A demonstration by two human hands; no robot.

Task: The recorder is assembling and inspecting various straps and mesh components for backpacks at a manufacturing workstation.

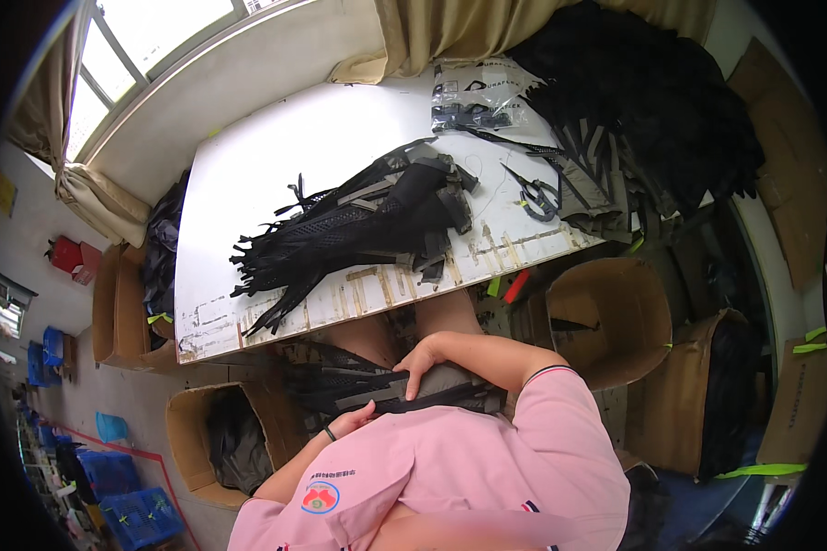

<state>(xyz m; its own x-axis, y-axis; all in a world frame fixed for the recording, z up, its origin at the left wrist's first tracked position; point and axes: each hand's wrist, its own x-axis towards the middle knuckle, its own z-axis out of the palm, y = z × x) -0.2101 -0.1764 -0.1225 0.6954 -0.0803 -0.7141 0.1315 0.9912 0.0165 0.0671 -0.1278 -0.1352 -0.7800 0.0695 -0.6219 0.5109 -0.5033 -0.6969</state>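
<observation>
A bundle of black mesh fabric pieces with grey strips (335,381) lies across my lap, below the table's front edge. My left hand (351,421), with a dark green band at the wrist, has its fingers closed on the near edge of a grey-edged piece. Just to the right and a little farther off, my right hand (419,364) grips the same piece from above, thumb and fingers bent down onto it. Its fingertips are partly hidden. On the table rests a larger heap of black mesh straps (368,216), apart from both hands.
Scissors (538,197) lie on the white table (276,129), near a clear plastic bag of black parts (473,101). Black fabric (652,101) is piled at the back right. Cardboard boxes (606,317) stand at right, another box (193,413) at left. Blue crates (138,514) sit on the floor.
</observation>
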